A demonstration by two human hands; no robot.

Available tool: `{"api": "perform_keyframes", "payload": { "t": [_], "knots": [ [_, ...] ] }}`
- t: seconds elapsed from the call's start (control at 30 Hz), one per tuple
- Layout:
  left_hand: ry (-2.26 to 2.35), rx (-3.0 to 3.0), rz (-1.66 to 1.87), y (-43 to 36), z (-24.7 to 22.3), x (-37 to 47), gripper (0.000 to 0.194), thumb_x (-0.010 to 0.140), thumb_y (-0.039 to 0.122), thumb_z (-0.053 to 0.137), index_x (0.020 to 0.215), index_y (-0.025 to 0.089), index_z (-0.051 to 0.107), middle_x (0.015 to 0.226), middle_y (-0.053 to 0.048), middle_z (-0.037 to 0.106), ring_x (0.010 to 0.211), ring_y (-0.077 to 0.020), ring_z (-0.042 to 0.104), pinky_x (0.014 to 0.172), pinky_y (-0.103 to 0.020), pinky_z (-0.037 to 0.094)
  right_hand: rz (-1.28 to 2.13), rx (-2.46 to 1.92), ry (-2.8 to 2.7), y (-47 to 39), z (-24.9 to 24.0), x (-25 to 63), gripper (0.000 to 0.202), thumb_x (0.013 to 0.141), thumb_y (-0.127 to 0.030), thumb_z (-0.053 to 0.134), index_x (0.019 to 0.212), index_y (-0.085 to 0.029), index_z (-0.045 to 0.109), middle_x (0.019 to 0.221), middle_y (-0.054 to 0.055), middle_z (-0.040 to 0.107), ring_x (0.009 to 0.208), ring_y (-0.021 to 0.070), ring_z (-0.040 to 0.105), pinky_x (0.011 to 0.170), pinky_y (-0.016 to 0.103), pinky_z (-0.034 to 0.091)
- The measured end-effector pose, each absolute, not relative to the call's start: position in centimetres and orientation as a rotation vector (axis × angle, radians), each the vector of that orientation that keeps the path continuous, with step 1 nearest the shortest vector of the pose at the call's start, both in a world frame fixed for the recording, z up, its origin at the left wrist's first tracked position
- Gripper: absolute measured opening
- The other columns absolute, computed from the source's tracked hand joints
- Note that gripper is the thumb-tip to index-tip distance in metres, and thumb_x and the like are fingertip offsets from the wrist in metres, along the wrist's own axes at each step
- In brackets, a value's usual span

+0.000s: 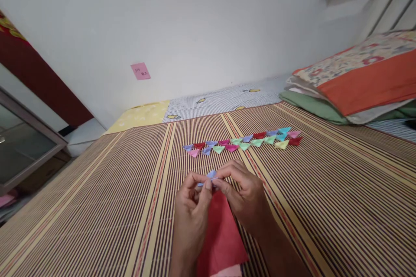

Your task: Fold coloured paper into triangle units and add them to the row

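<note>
Between my two hands is a small piece of folded blue paper (211, 175). My left hand (192, 201) pinches it from the left, thumb and forefinger closed on it. From the right, my right hand (245, 192) grips the same piece with its fingertips. Part of the paper is hidden behind the fingers. Below the hands lies red paper (224, 233), with a pale pink edge showing at its bottom. Farther off, two rows of small folded paper triangles (232, 148) in blue, red, pink, green and yellow lie on the striped mat (136, 207).
Folded bedding with an orange and floral cover (367, 78) is stacked at the right. A checked cloth (211, 101) and a yellow cloth (139, 117) run along the wall. A pink note (141, 71) is on the wall. A glass-fronted cabinet (26, 138) stands at the left.
</note>
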State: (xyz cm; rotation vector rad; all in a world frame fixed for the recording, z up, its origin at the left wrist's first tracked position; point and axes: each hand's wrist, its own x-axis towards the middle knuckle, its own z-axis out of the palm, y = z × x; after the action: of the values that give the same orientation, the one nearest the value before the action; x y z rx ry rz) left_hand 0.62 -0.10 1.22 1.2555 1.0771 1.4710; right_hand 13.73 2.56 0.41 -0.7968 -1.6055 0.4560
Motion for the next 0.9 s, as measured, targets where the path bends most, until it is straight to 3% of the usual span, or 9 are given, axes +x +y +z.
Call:
{"api": "perform_keyframes", "payload": {
  "t": [0.17, 0.27, 0.4, 0.53, 0.6, 0.73, 0.9],
  "knots": [
    [1.114, 1.280, 1.469, -0.1, 1.4, 0.5, 0.024, 0.087, 0.034, 0.073, 0.075, 0.017, 0.061, 0.070, 0.002, 0.061, 0.065, -0.0095, 0.059, 0.062, -0.017, 0.048, 0.382, -0.806, -1.623, 2.4, 0.1, 13.5, 0.016, 0.095, -0.012, 0.058, 0.082, -0.020, 0.062, 0.081, 0.001, 0.066, 0.081, 0.0197, 0.060, 0.076, 0.036, 0.043],
    [1.034, 1.141, 1.476, -0.1, 1.3, 0.6, 0.016, 0.089, 0.032, 0.073, 0.092, 0.020, 0.062, 0.080, 0.001, 0.069, 0.073, -0.0117, 0.066, 0.071, -0.021, 0.053, 0.325, -0.810, -1.630, 2.5, -0.1, 13.4, 0.016, 0.096, -0.011, 0.058, 0.084, -0.020, 0.061, 0.084, 0.001, 0.067, 0.084, 0.0199, 0.062, 0.077, 0.036, 0.042],
    [0.903, 0.839, 1.511, 0.0, 1.4, 0.6, 0.022, 0.091, 0.027, 0.069, 0.112, 0.021, 0.063, 0.093, -0.004, 0.075, 0.079, -0.0119, 0.070, 0.077, -0.022, 0.056, 0.219, -0.804, -1.674, 2.6, -0.2, 13.4, 0.012, 0.096, -0.012, 0.060, 0.087, -0.020, 0.062, 0.088, 0.002, 0.070, 0.090, 0.0210, 0.064, 0.081, 0.038, 0.040],
    [0.872, 0.629, 1.512, 0.4, 1.5, -0.1, 0.026, 0.080, 0.015, 0.077, 0.105, 0.013, 0.071, 0.086, -0.006, 0.076, 0.070, -0.0109, 0.070, 0.069, -0.019, 0.058, 0.183, -0.779, -1.767, 2.6, 0.0, 13.4, 0.012, 0.094, -0.012, 0.064, 0.086, -0.021, 0.063, 0.090, 0.001, 0.071, 0.092, 0.0220, 0.062, 0.081, 0.038, 0.039],
    [0.872, 0.580, 1.490, 0.6, 1.4, -0.6, 0.028, 0.075, 0.013, 0.080, 0.102, 0.012, 0.074, 0.088, -0.009, 0.077, 0.076, -0.0144, 0.073, 0.070, -0.022, 0.059, 0.152, -0.764, -1.810, 2.5, 0.1, 13.2, 0.013, 0.092, -0.009, 0.065, 0.085, -0.020, 0.064, 0.091, 0.002, 0.071, 0.094, 0.0224, 0.060, 0.082, 0.038, 0.039],
    [0.897, 0.582, 1.474, 0.8, 1.2, -1.1, 0.033, 0.069, 0.015, 0.084, 0.101, 0.012, 0.076, 0.096, -0.013, 0.079, 0.093, -0.0232, 0.075, 0.081, -0.031, 0.061, 0.115, -0.744, -1.903, 2.2, -0.1, 12.9, 0.014, 0.092, -0.006, 0.062, 0.090, -0.019, 0.065, 0.094, 0.003, 0.072, 0.097, 0.0235, 0.058, 0.086, 0.039, 0.042],
    [0.923, 0.635, 1.472, 1.2, 0.7, -1.2, 0.035, 0.066, 0.021, 0.088, 0.098, 0.013, 0.077, 0.092, -0.011, 0.080, 0.090, -0.0232, 0.076, 0.082, -0.034, 0.061, 0.088, -0.718, -1.986, 2.3, -0.7, 12.7, 0.015, 0.098, -0.009, 0.055, 0.093, -0.018, 0.067, 0.096, 0.004, 0.073, 0.099, 0.0237, 0.059, 0.087, 0.039, 0.045]
  ]
}}
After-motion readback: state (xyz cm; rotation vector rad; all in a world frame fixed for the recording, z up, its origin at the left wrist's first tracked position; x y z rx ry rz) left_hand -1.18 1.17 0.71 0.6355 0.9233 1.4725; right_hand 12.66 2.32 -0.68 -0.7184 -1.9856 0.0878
